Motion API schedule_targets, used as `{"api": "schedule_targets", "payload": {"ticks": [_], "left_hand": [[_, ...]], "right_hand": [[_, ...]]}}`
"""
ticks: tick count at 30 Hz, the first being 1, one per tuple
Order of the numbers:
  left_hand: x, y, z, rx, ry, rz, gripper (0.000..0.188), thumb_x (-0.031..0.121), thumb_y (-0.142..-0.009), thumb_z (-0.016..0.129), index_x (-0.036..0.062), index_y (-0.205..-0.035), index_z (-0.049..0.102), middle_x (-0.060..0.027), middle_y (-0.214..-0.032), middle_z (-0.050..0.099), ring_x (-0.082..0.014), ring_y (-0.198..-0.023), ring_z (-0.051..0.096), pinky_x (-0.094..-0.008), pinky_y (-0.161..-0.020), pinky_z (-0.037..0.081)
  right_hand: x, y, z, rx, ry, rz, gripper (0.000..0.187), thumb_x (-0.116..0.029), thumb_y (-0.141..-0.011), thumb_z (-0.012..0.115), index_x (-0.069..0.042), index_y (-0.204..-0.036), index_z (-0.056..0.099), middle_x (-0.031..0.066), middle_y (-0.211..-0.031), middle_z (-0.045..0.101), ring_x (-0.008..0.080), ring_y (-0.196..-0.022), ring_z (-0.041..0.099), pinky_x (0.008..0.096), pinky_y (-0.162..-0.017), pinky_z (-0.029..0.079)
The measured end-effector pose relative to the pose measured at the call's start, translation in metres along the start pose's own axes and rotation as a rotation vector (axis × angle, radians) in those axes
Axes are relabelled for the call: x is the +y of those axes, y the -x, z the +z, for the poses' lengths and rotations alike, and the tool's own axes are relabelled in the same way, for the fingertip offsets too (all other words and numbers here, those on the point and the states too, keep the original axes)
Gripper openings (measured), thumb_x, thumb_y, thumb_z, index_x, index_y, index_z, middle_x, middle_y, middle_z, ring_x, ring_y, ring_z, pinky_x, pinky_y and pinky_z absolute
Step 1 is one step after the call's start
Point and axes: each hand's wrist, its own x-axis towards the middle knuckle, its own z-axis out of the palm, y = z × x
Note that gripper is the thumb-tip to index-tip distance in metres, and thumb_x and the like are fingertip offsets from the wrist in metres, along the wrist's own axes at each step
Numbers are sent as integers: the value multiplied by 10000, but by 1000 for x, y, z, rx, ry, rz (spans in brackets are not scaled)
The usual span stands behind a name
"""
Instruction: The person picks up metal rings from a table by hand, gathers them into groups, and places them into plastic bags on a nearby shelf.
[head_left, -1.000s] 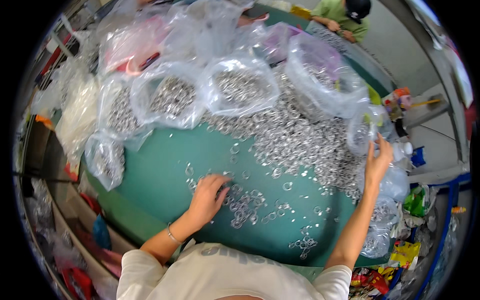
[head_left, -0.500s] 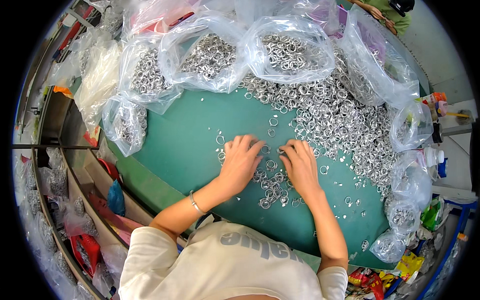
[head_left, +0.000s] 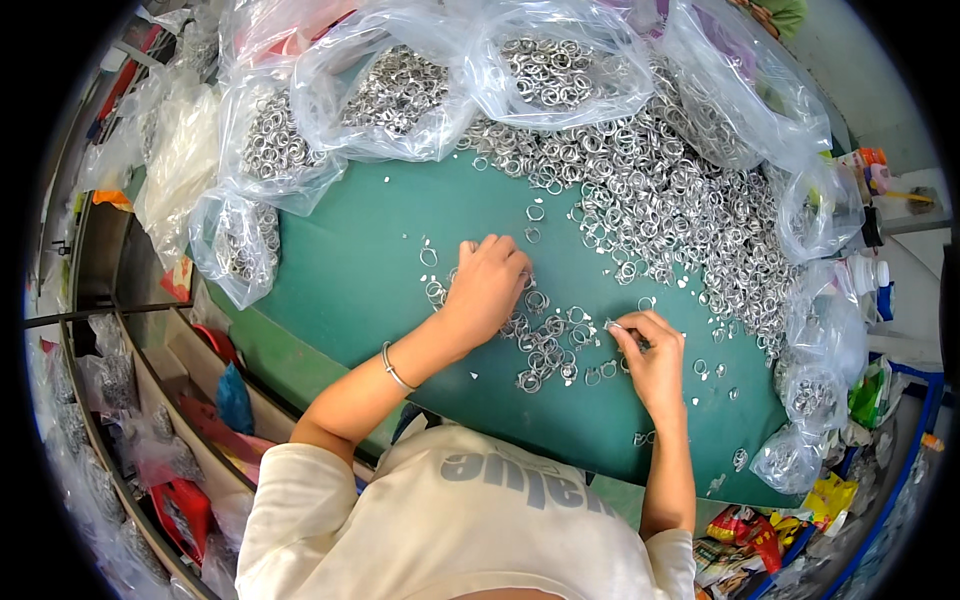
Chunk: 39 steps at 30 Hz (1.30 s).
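Observation:
My left hand (head_left: 488,287) is over the green table, its fingers curled down beside a loose cluster of silver rings (head_left: 545,352). The fingertips are turned away, so anything they hold is hidden. To the right of that cluster, my right hand (head_left: 655,355) pinches a tiny silvery piece (head_left: 611,323) between thumb and forefinger; it is too small to tell its exact kind. A few single rings (head_left: 429,256) lie left of my left hand, and two more (head_left: 533,235) sit just beyond it.
A big heap of silver rings (head_left: 665,205) covers the far right of the green table (head_left: 350,270). Clear plastic bags of rings (head_left: 395,95) line the far edge, and smaller bags (head_left: 812,395) the right edge. Small white chips lie scattered about. Wooden compartments (head_left: 190,365) stand at the left.
My right hand has moved right and nearer to me, away from the left, its thumb and forefinger now pinched. The left hand's fingers have curled in. The whole view has shifted slightly.

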Motion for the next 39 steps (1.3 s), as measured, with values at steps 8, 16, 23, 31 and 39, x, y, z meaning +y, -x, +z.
{"api": "schedule_targets", "payload": {"ticks": [8,16,23,31,39], "left_hand": [[7,8,-6,-176,316,-5,128,11,-781,613,52,-901,604,-66,-889,563,-242,-776,529,-347,-741,352],[12,4,-17,-272,71,113,154,-6,-793,575,43,-931,621,-71,-910,557,-239,-859,531,-362,-768,353],[12,8,-19,-161,305,57,138,-34,-767,562,26,-867,635,-93,-823,586,-270,-766,569,-392,-697,408],[13,16,-30,-333,1051,-402,199,-74,-828,496,-31,-972,625,-73,-856,659,-118,-793,633,-262,-704,497],[8,18,-32,-497,1235,-431,240,-83,-831,462,-34,-1025,594,-70,-877,629,-121,-799,624,-228,-663,487]], "right_hand": [[-11,15,0,-137,-44,3,243,75,-729,627,-8,-955,654,38,-677,572,113,-561,457,249,-543,391],[-14,11,10,-98,289,-163,112,-10,-726,655,-30,-836,643,78,-725,574,258,-685,536,374,-674,394],[-16,18,16,-142,311,-165,149,3,-724,649,-32,-868,649,80,-743,556,245,-743,540,371,-685,397],[-6,21,8,-114,-44,8,138,61,-758,610,-13,-874,624,52,-827,592,193,-786,572,307,-659,441],[-6,26,-9,-207,-1197,531,256,28,-877,440,-4,-1115,530,80,-875,587,172,-730,566,291,-635,468]]}}
